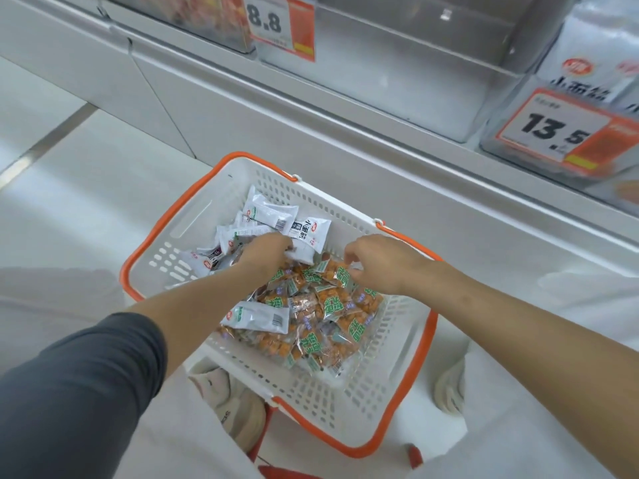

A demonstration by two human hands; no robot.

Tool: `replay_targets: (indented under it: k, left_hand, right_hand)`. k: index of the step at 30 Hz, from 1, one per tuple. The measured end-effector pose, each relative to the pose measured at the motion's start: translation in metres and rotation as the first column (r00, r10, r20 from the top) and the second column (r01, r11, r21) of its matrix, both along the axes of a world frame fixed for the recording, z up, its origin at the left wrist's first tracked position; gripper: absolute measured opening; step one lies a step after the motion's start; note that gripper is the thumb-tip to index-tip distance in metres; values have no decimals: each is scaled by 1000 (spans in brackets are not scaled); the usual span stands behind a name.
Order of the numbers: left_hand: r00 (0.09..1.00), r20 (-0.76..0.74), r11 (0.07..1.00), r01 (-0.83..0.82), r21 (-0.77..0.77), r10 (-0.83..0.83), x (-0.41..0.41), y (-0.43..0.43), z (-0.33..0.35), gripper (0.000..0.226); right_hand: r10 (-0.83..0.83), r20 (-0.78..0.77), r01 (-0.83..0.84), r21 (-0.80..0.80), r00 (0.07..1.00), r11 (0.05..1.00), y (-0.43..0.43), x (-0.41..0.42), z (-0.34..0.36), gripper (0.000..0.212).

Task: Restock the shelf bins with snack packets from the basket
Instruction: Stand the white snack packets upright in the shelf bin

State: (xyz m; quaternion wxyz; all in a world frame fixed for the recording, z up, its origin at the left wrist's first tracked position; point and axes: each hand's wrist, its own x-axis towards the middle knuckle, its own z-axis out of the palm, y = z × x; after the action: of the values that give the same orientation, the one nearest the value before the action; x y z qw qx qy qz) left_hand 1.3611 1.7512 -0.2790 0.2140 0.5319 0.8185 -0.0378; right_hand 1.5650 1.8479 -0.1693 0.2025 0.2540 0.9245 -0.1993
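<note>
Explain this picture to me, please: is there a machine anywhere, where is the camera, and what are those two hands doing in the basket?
There is no machine here. A person works with bare hands, and the one camera sits on their head, looking forward and down, so the arms reach in from the bottom edge. Below them sits a white basket with an orange rim, holding snack packets. The left hand grips a white packet. The right hand pinches an orange packet with green print. More of both kinds lie loose in the basket. Above are the shelf bins, with price tags reading 8.8 and 13.5.
</note>
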Motion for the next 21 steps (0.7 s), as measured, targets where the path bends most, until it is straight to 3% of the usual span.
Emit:
replay_targets:
  k: [5,8,11,13,15,17,21]
  left_hand:
    - [995,-51,970,100,223,-91,17,34,53,22]
    - [975,203,952,23,304,-88,33,58,102,24]
    - [879,468,944,-80,321,-85,49,75,147,25]
    - [770,636,926,-193,324,-62,60,80,170,29]
    - [659,752,896,-323,304,-17,69,82,188,28]
    - [597,802,868,-400,296,2,77,83,201,24]
    - [704,710,831,-403,383,15,78,77,217,14]
  right_hand:
    - [-140,-44,141,8,989,990,19,13,15,28]
    - [-315,-142,312,-42,938,949,36,23,23,41]
    - [-576,-233,486,-348,784,802,45,35,34,71]
    - [-697,-231,462,-604,679,650,47,43,45,82]
    - [-727,-232,379,-729,646,569,49,53,51,73]
    - [-716,-235,352,-744,658,568,49,65,59,49]
    - [-706,-209,362,-741,677,566,53,86,74,29]
